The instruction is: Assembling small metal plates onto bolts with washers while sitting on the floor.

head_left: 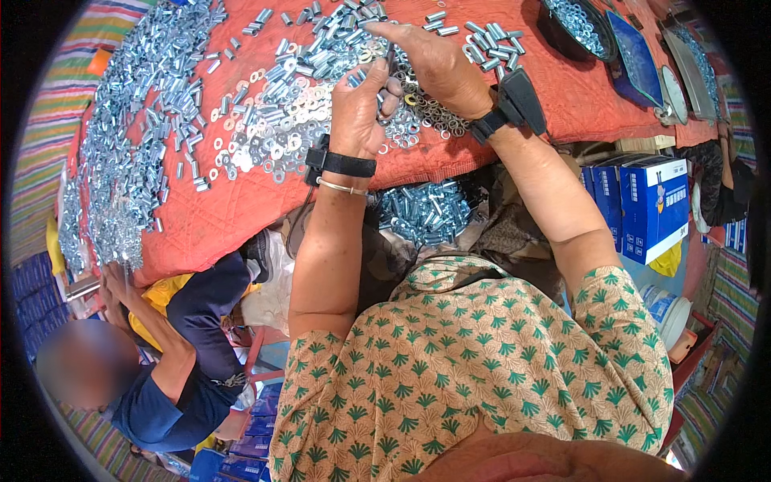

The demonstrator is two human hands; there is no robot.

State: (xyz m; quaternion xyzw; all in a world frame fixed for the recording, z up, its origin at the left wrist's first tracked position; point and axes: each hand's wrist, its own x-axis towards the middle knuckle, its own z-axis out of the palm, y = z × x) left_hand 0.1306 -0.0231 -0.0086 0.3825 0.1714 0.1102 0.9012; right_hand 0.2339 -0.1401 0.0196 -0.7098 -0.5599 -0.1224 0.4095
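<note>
My left hand [365,110] is raised over the cloth-covered table with its fingers curled. A slim grey metal piece [391,58] sticks up from its fingertips, its lower end hidden by them. Close beside it, my right hand [440,71] is stretched out with its fingers pointing left over the pile. No object shows in the right hand, though its palm side is partly hidden. Below the hands lie shiny metal sleeves [325,40], flat silver washers [277,128] and darker ring washers [438,119].
A large heap of metal sleeves [132,120] spreads across the left of the red cloth [241,201]. More sleeves [426,213] sit at my lap. A black bowl [554,32] and blue tray [634,64] stand at right, above blue boxes [634,205]. Another person [169,394] works at left.
</note>
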